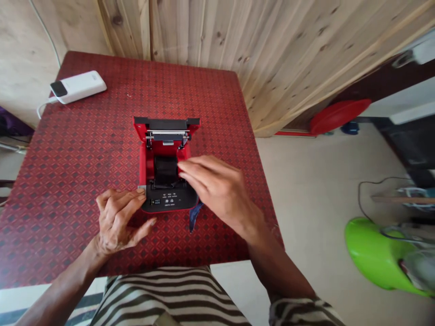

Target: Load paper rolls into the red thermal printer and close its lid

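A small red and black printer (170, 197) stands on the table with its lid (166, 124) raised. Inside its bay sits a black roll (166, 170). My left hand (118, 217) is open, its fingertips resting on the printer's front left corner and its thumb spread away. My right hand (217, 185) reaches in from the right with fingers pinched together at the right edge of the black roll; whatever lies between the fingertips is hidden. A dark blue strip (194, 217) pokes out beneath the printer's front right corner.
The table (102, 149) has a red patterned cover and meets a wooden plank wall (217, 36). A white power bank (79, 87) with a cable lies at its far left. On the floor to the right are a bright green plastic object (374, 253) and a red round object (340, 117).
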`<control>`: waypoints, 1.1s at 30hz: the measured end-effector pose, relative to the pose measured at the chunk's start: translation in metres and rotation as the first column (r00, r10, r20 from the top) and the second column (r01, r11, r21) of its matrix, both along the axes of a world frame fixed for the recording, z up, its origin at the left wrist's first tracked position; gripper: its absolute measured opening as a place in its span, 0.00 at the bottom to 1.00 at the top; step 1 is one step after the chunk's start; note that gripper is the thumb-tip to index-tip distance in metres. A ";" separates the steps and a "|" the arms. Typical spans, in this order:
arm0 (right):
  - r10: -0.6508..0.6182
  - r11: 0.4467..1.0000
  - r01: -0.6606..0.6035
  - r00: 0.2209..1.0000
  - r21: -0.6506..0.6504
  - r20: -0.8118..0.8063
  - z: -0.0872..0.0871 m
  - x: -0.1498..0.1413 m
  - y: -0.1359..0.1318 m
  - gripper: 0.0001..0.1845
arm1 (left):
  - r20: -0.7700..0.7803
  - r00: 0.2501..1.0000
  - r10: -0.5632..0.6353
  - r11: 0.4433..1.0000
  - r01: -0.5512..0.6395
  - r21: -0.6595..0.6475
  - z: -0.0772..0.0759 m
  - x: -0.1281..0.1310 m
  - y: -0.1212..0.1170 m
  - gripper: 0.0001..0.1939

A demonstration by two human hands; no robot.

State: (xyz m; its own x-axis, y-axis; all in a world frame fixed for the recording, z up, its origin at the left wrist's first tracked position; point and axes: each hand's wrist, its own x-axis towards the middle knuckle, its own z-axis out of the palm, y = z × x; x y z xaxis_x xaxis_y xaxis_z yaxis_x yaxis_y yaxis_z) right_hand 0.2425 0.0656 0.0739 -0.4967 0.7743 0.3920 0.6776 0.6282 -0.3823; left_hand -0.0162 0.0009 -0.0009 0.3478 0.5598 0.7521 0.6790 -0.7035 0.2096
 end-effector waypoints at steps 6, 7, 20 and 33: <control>0.122 0.970 0.011 0.842 -0.244 0.525 0.020 -0.064 0.031 0.14 | 0.007 0.999 0.051 0.999 -0.051 0.002 -0.002 0.001 -0.007 0.36; 0.141 0.966 0.007 0.823 -0.257 0.551 0.019 -0.068 0.034 0.15 | 0.001 0.998 0.057 0.998 -0.057 -0.005 -0.002 0.002 -0.008 0.37; 0.104 0.971 0.012 0.877 -0.237 0.469 0.016 -0.058 0.034 0.11 | -0.082 0.993 0.080 0.994 -0.086 -0.064 -0.001 0.003 -0.009 0.28; -0.450 0.872 0.278 0.778 -0.402 -0.438 -0.034 0.046 0.022 0.15 | -0.037 0.997 0.062 0.997 -0.063 -0.037 -0.006 0.002 -0.005 0.36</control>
State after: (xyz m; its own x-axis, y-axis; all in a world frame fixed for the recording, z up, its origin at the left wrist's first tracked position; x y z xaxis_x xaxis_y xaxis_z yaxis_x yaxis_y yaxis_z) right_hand 0.2889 0.0878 0.0400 0.0494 0.9739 0.2214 0.4870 0.1700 -0.8567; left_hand -0.0143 -0.0039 -0.0067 0.3374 0.6094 0.7175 0.7290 -0.6514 0.2104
